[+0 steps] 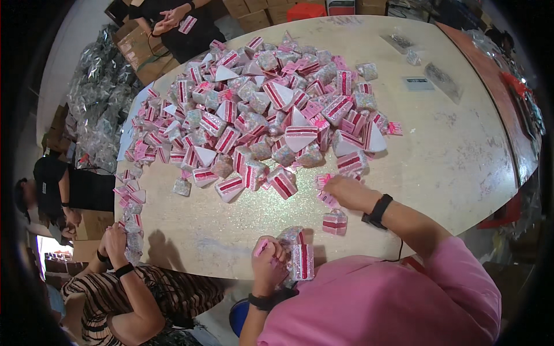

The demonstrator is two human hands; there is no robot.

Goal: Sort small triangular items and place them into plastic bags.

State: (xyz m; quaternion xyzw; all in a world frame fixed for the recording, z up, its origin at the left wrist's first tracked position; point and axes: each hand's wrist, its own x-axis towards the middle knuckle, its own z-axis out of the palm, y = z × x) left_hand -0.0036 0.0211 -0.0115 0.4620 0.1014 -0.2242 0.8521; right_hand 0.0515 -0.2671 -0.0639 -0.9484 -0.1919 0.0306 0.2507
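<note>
My left hand point(269, 262) is closed by the table's near edge, its fingers around glittery ornaments shaped like cake slices. One cake-slice ornament point(303, 262), white with red stripes, hangs beside the knuckles, and a bit of pink shows between the fingers. My right hand point(349, 193) reaches over the tabletop, its fingertips pinched at a pink tag point(326, 199); the exact grip is partly hidden. Just below it lies a single small cake slice point(334, 222). Beyond both hands spreads a big heap of cake-slice ornaments point(283, 95) with pink tags among them.
The pale table point(456, 173) carries a small flat card point(418, 83) and clear plastic bags point(443, 81) at the far right. Co-workers stand left and at the back; one person's hands point(115, 242) work at the left edge. Shiny wrapped bundles point(101, 104) are piled behind left.
</note>
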